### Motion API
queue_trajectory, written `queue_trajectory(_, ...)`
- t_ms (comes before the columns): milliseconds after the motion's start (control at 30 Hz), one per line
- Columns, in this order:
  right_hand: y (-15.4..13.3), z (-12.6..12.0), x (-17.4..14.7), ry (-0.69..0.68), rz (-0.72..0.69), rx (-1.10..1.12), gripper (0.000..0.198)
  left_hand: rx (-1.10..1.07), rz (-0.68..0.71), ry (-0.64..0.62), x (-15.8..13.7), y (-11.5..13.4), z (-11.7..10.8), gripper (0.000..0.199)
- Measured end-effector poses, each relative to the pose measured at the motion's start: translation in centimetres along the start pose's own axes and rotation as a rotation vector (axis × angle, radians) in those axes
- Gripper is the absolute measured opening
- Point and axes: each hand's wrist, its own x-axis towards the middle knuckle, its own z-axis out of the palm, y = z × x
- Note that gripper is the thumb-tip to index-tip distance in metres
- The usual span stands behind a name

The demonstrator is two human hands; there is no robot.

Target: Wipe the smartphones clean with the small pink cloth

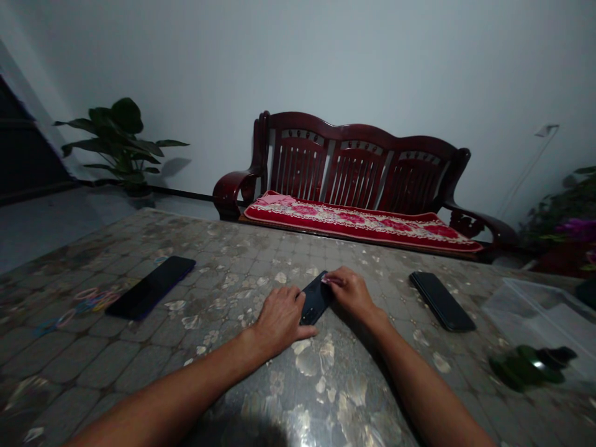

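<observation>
A dark phone (315,299) lies camera side up on the patterned tabletop, between my hands. My left hand (280,315) grips it along the left edge, with the thumb by its near end. Over the phone's far right part, my right hand (350,288) is closed in a pinch on a small pale wad (327,280) that looks like tissue. The wad is at the phone's back; fingers hide most of it. To the left lies a second phone (153,287), dark screen up with a purple edge. A third, black phone (441,300) rests to the right.
Colored elastic bands (88,303) lie at the left. At the right are a clear plastic box (526,304) and a green bottle (524,367) with a black top, lying on its side. Beyond the table (223,248) stands a wooden bench (358,164) with a red cover.
</observation>
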Motion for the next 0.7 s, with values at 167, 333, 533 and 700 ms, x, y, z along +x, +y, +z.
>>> queue_trajectory(167, 1.0, -0.3, 0.3, -0.015, 0.001, -0.113, 0.027, -0.054, 0.07, -0.045, -0.3, 0.2, -0.5, 0.055)
queue_trajectory(333, -0.3, -0.5, -0.2, -0.16, -0.1, -0.005, 0.033, -0.143, 0.136, -0.036, -0.4, -0.4, 0.0, 0.044)
queue_trajectory(533, 0.7, -0.2, 0.8, -0.093, 0.048, 0.051, 0.021, -0.208, 0.161, -0.016, -0.1, -0.8, 1.1, 0.043)
queue_trajectory(700, 1.6, 0.8, 1.5, 0.019, -0.021, -0.054, 0.026, -0.206, 0.208, -0.016, 0.1, -0.7, 1.2, 0.044)
